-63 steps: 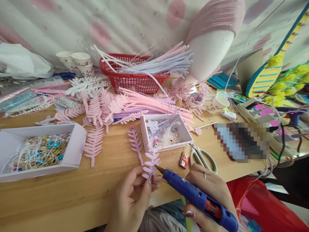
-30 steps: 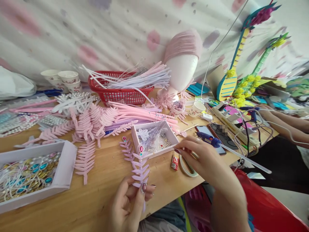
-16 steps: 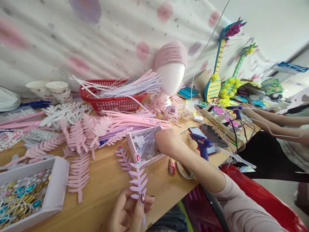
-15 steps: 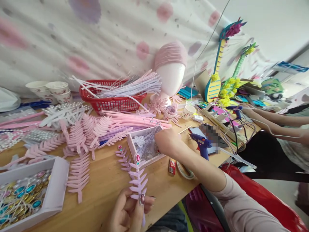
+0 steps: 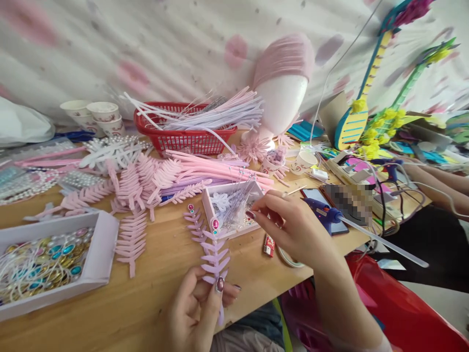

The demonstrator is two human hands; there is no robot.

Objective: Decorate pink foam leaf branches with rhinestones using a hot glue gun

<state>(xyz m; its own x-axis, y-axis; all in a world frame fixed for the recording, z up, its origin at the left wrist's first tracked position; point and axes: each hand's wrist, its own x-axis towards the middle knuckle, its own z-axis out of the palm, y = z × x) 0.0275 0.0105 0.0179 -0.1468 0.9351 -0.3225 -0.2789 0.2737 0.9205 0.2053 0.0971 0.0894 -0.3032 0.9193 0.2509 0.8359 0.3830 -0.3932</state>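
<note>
My left hand [image 5: 205, 308] pinches the stem of a lilac pipe-cleaner leaf [image 5: 215, 256] between thumb and fingers, above the wooden table. A pink gem [image 5: 215, 224] and a small turquoise one sit at the leaf's tip. Another lilac leaf [image 5: 196, 226], also gem-tipped, lies just behind it. Over the front right corner of a small white box [image 5: 208, 205] is my right hand [image 5: 289, 225], its thumb and fingertips drawn together; whatever they may hold is too small to make out. Wire stems [image 5: 238, 195] with beads and a clear plastic bag fill that box.
A white box [image 5: 104, 249] of gems and beads stands at left, near pink leaves [image 5: 132, 239]. Behind are a red basket [image 5: 190, 142] of pipe cleaners and a foam head [image 5: 284, 98]. A blue glue gun [image 5: 322, 214] lies right; a co-worker's arms [image 5: 432, 178] are beyond.
My right hand has turned and drawn back from the glue gun side of the box, fingertips now showing at its front corner. The left hand still holds the leaf. The view has shifted.
</note>
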